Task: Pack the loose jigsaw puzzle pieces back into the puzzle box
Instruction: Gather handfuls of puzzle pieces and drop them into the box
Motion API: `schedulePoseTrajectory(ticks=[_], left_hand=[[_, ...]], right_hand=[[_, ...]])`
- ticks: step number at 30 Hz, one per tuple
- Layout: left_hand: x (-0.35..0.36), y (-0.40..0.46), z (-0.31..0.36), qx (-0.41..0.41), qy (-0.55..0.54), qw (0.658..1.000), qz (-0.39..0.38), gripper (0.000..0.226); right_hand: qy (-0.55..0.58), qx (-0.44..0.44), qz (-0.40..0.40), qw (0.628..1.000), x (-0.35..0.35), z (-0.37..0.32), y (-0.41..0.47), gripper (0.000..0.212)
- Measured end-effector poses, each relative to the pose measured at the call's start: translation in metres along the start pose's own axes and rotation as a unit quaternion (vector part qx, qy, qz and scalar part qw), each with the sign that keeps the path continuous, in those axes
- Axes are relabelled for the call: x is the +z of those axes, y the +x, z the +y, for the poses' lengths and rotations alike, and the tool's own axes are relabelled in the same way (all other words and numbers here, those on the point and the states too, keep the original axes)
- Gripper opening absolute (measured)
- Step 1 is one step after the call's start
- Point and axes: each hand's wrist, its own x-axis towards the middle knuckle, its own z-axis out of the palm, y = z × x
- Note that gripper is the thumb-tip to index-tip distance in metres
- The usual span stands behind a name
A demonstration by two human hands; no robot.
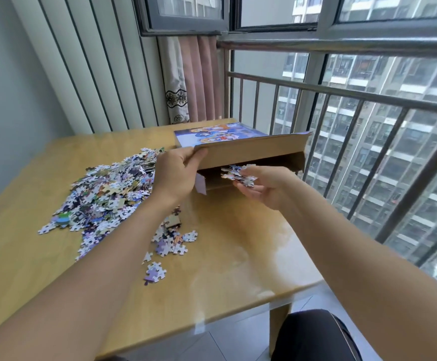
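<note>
Nearest the person, a few stray pieces (155, 272) sit on the wooden table (238, 256), well short of either hand and below the left forearm. Further out and off to the left of the left hand is the big pile of loose puzzle pieces (102, 196), which looks like most of the puzzle, so the packing seems barely started.

The step in hand looks like loading a handful into the box. The right hand (261, 185) is palm-up with the fingers loosely cupped and the thumb over the top, pinching a small clump of pieces (238, 174) right at the mouth of the puzzle box (251, 152). The clump is at the opening, not clearly inside yet.

The left hand (177, 173) is just left of the opening, fingers and thumb clamped on the corner of the cardboard flap (251, 148), holding it lifted so the slot is open. The box lies flat on the table just beyond both hands, printed picture side up, its open side facing the person.

Next move, best guess: push the right hand a bit further into the slot and let go, keeping the flap up so nothing catches on the edge. The opening is shallow, so pieces could spill back onto the table if the hand releases too early. Then it's back left to the pile for another scoop.
</note>
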Motion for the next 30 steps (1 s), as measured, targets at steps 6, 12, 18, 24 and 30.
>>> schedulePoseTrajectory(ticks=[6, 12, 18, 24, 30], left_hand=[[-0.004, 0.003, 0.008, 0.002, -0.019, 1.0, -0.004, 0.045], [-0.015, 0.012, 0.003, 0.019, -0.017, 1.0, -0.008, 0.048], [-0.016, 0.004, -0.006, 0.011, -0.033, 0.999, -0.023, 0.048], [-0.009, 0.004, -0.026, 0.005, -0.043, 0.999, -0.029, 0.051], [-0.015, -0.004, -0.024, -0.007, -0.041, 0.998, -0.049, 0.046]], right_hand=[[0.054, -0.037, 0.034, 0.997, 0.022, -0.019, 0.017, 0.038], [0.074, -0.095, -0.023, 0.993, 0.027, -0.01, 0.025, 0.034], [-0.4, -0.229, 0.088, 0.883, 0.008, 0.012, 0.04, 0.027], [-0.578, -0.318, 0.057, 0.749, -0.004, 0.009, 0.04, 0.039], [-0.639, -0.388, -0.003, 0.665, -0.011, 0.028, 0.044, 0.064]])
